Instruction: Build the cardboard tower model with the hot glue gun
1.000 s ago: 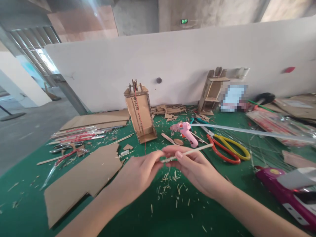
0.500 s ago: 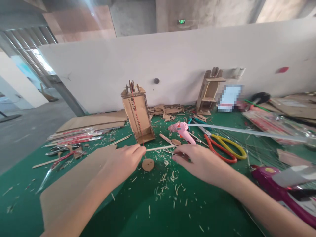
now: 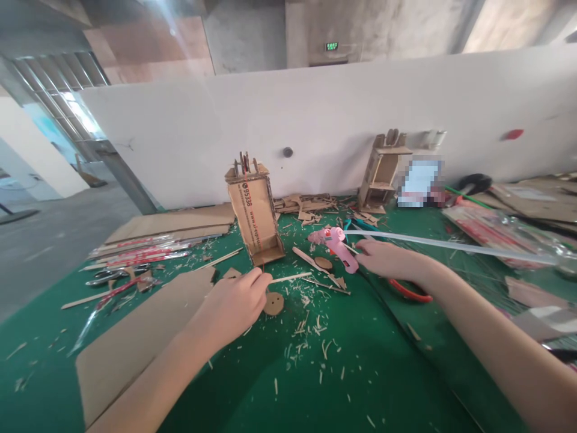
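Left of the middle, my left hand (image 3: 241,300) is closed on a thin wooden stick (image 3: 291,277), which points right. Just below those fingers a round cardboard disc (image 3: 273,304) with two small holes lies on the green table. My right hand (image 3: 390,261) reaches over the scissors (image 3: 410,291) with its fingers apart, beside the handle of a pink glue gun (image 3: 345,255); its fingertips are partly hidden. A thin dark rod-like tool (image 3: 327,285) lies between my hands. Behind my left hand stands an open cardboard box structure (image 3: 255,216) with upright pieces on top.
A second cardboard structure (image 3: 383,174) stands by the white wall panel (image 3: 189,138). At left lie a large cardboard sheet (image 3: 148,337) and plastic-wrapped sticks (image 3: 139,252). A long translucent glue stick (image 3: 451,245) runs right from the gun. Wood shavings (image 3: 311,325) litter the table (image 3: 315,397).
Both hands were together on the stick, then parted. My left hand keeps the stick low at left, while my right hand has moved right and away toward the glue gun. The disc has come into sight.
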Demonstrator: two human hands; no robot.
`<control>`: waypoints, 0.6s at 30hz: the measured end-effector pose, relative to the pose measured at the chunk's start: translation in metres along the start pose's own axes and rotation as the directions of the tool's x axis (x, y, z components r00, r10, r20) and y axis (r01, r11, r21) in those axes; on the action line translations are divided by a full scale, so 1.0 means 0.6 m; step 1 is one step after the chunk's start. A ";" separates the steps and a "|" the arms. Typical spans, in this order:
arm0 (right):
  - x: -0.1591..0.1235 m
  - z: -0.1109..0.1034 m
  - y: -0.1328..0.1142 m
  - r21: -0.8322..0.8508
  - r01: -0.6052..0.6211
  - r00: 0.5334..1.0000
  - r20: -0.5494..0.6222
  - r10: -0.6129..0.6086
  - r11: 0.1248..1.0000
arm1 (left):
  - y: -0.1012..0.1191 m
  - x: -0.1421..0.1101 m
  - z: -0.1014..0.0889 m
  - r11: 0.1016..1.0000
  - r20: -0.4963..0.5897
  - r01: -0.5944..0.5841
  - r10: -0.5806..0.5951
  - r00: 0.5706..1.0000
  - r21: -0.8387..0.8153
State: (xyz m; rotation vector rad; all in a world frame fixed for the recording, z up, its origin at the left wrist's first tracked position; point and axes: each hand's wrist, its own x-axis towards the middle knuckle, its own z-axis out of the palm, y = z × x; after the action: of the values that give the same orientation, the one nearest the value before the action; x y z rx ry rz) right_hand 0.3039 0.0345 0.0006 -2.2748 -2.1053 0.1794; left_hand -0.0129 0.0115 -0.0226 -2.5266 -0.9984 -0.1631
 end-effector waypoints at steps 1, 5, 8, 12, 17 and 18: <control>0.002 0.006 -0.006 0.027 0.039 0.999 0.016 -0.039 0.999 | 0.000 0.000 0.000 1.000 0.014 0.010 -0.010 1.000 -0.007; 0.019 0.037 -0.034 0.062 0.094 0.996 -0.016 -0.093 0.994 | -0.001 -0.001 -0.001 0.997 0.035 0.036 -0.033 0.999 -0.074; 0.046 0.049 -0.057 0.084 0.115 0.991 -0.071 -0.109 0.990 | 0.001 -0.001 0.000 0.995 0.037 0.033 -0.030 0.999 -0.093; 0.084 0.052 -0.082 0.138 0.141 0.986 -0.106 -0.127 0.980 | 0.004 0.000 0.000 0.993 0.072 0.040 -0.032 0.997 -0.109; 0.106 0.048 -0.074 0.208 0.134 0.989 -0.091 -0.117 0.969 | 0.004 0.002 0.001 0.993 0.077 0.043 -0.035 0.996 -0.111; 0.110 0.044 -0.065 0.225 0.122 0.990 -0.099 -0.102 0.967 | 0.004 0.001 0.002 0.993 0.079 0.043 -0.034 0.996 -0.111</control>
State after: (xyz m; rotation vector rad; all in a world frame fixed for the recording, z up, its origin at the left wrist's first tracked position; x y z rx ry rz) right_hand 0.2669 0.1017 -0.0255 -1.9914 -2.0430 0.2988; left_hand -0.0106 0.0108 -0.0244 -2.6342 -1.0969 -0.1381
